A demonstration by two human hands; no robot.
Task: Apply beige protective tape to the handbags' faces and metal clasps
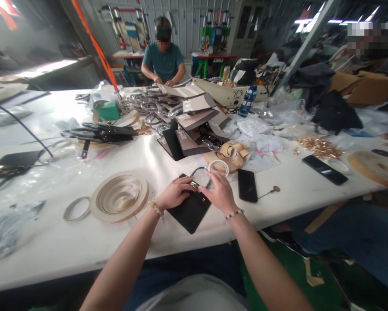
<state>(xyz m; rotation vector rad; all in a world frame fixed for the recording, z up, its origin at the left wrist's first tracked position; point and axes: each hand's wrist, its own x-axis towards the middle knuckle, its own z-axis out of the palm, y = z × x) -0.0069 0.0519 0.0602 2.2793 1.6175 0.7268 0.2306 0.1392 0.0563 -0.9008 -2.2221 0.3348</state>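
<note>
A flat black leather piece (190,212) with a curved grey handle (198,171) at its top lies on the white table (67,246) in front of me. My left hand (174,193) rests on its upper left corner, fingers curled and pinching at a small metal fitting. My right hand (220,192) lies over its upper right edge, fingers bent down onto the same fitting and the handle's end. Both wrists wear bead bracelets.
A coil of beige strap (121,196) and a loose ring (74,208) lie to the left. A black phone (247,185) and another (324,169) lie to the right. A heap of bag parts (194,129) fills the middle; a person in a teal shirt (163,60) works opposite.
</note>
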